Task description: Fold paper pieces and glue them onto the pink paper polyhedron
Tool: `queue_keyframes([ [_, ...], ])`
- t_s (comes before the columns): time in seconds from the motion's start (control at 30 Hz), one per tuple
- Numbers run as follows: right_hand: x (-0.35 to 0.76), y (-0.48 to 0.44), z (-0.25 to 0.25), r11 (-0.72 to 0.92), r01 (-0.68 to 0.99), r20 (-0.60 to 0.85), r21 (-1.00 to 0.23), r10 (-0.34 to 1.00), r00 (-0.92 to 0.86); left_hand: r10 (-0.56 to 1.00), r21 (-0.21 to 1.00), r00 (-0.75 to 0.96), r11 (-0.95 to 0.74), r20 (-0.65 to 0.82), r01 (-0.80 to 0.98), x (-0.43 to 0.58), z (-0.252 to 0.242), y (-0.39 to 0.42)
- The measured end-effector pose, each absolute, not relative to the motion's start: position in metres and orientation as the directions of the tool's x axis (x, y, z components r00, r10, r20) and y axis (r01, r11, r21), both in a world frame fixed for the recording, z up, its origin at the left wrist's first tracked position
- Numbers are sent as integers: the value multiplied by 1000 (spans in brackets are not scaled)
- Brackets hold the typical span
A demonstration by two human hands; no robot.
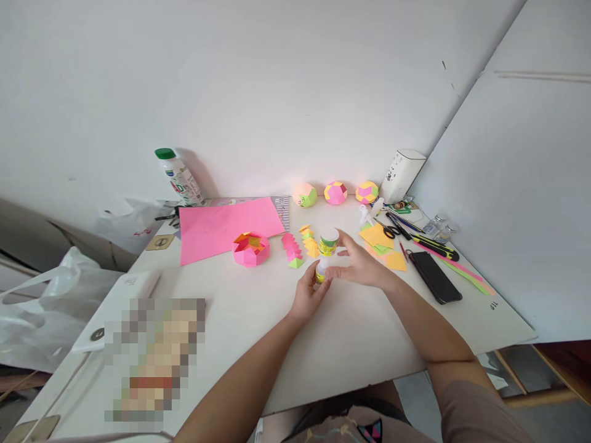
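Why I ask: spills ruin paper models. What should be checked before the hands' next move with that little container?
1. Grip: left hand holds the small container: ok.
2. Second hand: right hand has its fingers at the container's top: ok.
3. Cap on or off: cannot tell.
4. Upright: labelled tub stands just behind the hands: ok.
5. Clearance: folded paper pieces lie close by the left hand: not ok.
6. Electronics: black phone lies apart, beyond the right forearm: ok.

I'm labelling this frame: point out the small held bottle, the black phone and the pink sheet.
small bottle (319, 274), head view, yellow label
black phone (434, 277), head view, its middle
pink sheet (217, 226), head view, bare middle
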State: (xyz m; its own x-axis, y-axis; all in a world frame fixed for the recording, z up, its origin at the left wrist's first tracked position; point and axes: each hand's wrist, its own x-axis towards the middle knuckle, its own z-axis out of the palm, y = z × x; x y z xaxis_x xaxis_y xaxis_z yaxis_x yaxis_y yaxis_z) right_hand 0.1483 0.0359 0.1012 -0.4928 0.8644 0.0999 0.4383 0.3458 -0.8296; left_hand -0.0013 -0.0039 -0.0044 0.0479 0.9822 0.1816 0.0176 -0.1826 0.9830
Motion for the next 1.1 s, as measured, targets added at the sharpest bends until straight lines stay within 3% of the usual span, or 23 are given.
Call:
queue_keyframes([
  [0.17,145,39,125,385,258,234,-886,853,-467,983,984,56,-176,174,31,0,-4,-5],
  [0.4,138,47,119,280,143,209,-949,903,-375,988,988,43,-148,146,45,1,-2,-6],
  [0.73,136,61,116,30,-98,54,-995,969,-243,990,990,36,-135,134,32,-1,-3,-6],
  [0.93,136,63,116,-15,-217,33,-976,976,-214,990,990,41,-136,135,41,-1,-1,-7],
  [1.1,137,64,121,-183,-396,-65,-900,954,-292,988,987,38,-151,149,60,-1,1,-7],
])
